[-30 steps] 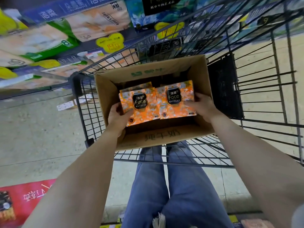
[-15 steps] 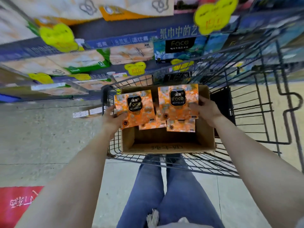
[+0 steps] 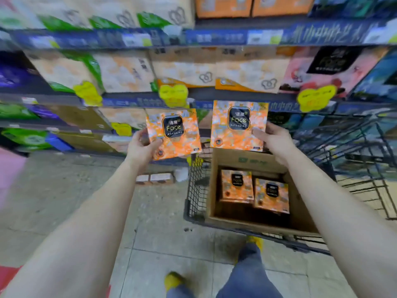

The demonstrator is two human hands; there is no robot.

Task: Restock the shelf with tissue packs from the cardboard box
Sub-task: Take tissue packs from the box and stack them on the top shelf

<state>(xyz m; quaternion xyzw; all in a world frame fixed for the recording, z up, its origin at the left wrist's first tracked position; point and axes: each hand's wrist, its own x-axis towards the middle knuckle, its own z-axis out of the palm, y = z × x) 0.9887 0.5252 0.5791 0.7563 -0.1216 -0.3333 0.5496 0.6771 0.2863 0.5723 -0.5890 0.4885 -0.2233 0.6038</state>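
My left hand (image 3: 141,147) grips an orange tissue pack (image 3: 174,133) with a black "Face" label, held up in front of the shelf (image 3: 214,96). My right hand (image 3: 272,139) grips a second orange pack (image 3: 238,125), a little higher and to the right. Both packs hang clear of the cardboard box (image 3: 247,162), which sits in the wire cart (image 3: 193,190) below my right hand. Two more orange packs (image 3: 253,190) lie side by side on the bottom of the box.
Shelf tiers ahead hold large tissue bundles (image 3: 124,72) in white, green, orange and pink wrap, with yellow price tags (image 3: 173,94). Small boxes (image 3: 156,178) lie on the floor by the shelf's foot. The cart's wire frame extends to the right. My feet stand on grey tiles.
Both hands lifted the two orange packs out of the box and up toward the shelf. My view swung up and left, so the cart now sits at the lower right.
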